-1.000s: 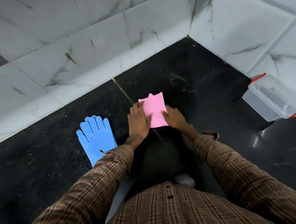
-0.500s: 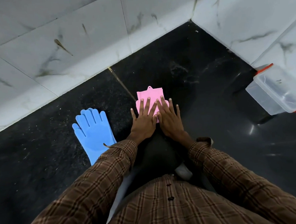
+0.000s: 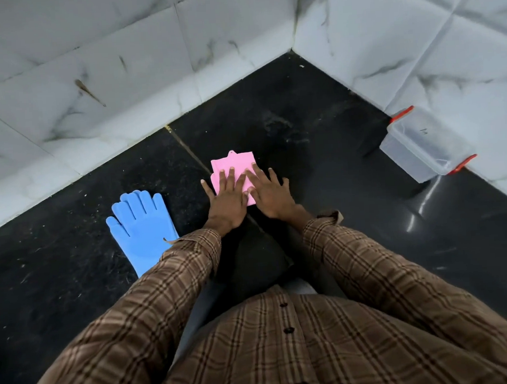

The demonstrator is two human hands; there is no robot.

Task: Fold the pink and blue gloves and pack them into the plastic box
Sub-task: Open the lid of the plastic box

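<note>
Compared with half a second back, not much has changed on your end: both your hands are still flat on the folded pink glove point(image 3: 232, 166), same as before. A second ago you were pinching its edges with curled fingers, so that has turned into a flat press. The view has tilted a bit too, so the corner of the marble wall point(image 3: 415, 42) sits lower in the shot now.

Your left hand point(image 3: 227, 203) lies on the left half of the pink glove with fingers straight and a little spread, thumb out over the black floor point(image 3: 316, 122). Your right hand point(image 3: 271, 195) covers the right half, fingers also straight and fanned, the two hands touching side by side. Neither one is gripping anything, just pressing down.

The pink glove is a squarish folded packet on the floor right in front of you. The blue glove point(image 3: 140, 225) hasn't moved: unfolded, flat, fingers pointing away from you, off to your left with its cuff tucked under your plaid sleeve point(image 3: 163, 283).

The plastic box point(image 3: 424, 145), clear with red clips, sits lid on against the wall to your right, well apart from both gloves. There's a small dark mark on its lid but I can't read it.
</note>
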